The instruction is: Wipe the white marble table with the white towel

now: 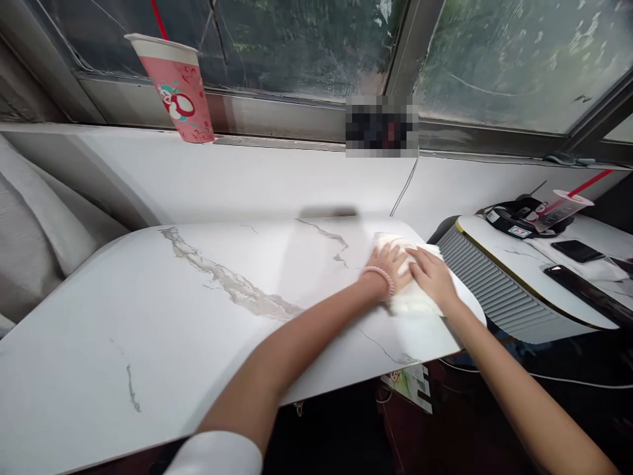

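Item: white cloth [413, 300] on marble worktop [198, 310], far right end.
My left hand [390, 265] and right hand [432, 274] press it, fingers flat, gripping nothing; pink cup [179, 89] on sill.

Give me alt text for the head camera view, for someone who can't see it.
Both hands, left and right, press flat on a white cloth at the right end of a white marble table. A pink cup stands on the window ledge; a side table at right holds a phone.
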Demonstrator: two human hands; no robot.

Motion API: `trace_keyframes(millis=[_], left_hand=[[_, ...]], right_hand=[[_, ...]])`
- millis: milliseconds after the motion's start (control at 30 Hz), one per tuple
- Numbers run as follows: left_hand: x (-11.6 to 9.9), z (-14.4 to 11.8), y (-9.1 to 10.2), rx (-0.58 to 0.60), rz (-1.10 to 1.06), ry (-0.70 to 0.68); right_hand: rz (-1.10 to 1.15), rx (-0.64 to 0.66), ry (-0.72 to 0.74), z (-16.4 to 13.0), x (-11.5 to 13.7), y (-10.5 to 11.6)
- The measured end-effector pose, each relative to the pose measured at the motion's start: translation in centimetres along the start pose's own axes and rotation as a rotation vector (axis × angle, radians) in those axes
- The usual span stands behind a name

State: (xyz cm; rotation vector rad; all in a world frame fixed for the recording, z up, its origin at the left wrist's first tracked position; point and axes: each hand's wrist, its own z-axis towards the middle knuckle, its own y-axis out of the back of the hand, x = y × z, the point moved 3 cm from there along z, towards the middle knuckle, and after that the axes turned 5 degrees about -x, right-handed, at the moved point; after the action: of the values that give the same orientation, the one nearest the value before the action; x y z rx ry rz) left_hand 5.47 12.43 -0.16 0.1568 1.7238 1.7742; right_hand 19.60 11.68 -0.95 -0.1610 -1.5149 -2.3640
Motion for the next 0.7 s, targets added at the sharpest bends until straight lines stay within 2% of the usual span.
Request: trace_keyframes(millis=[100,167,267,400,500,567,633,700], left_hand=[[5.5,-3.3,2.8,0.010,0.061,0.025],[9.6,-7.2,4.8,-0.032,0.106,0.093],[15.6,-15.6,7.9,-0.139,0.178,0.286],[22.0,-29.6,11.3,-0.254,0.164,0.546],[24.8,-40.3,13.1,-0.351,0.150,0.728],[25.6,-45.7,14.0,-0.402,0.162,0.785],[25.7,-49.1,14.5,-0.418,0.181,0.820],[25.6,-50.2,14.9,-0.412,0.191,0.818]], right_hand=[[0.013,-0.011,0.007,1.2,7.3,-2.6],[0.065,0.046,0.083,1.3,13.4,-4.2],[0.150,0.161,0.221,0.5,23.2,-6.3],[0.307,0.238,0.485,-2.7,36.3,-8.2],[0.405,0.256,0.667,-6.0,44.5,-9.0],[0.461,0.285,0.779,-7.8,48.5,-9.2],[0.508,0.318,0.840,-8.8,50.9,-9.4],[0.540,0.346,0.843,-8.8,51.8,-9.6]])
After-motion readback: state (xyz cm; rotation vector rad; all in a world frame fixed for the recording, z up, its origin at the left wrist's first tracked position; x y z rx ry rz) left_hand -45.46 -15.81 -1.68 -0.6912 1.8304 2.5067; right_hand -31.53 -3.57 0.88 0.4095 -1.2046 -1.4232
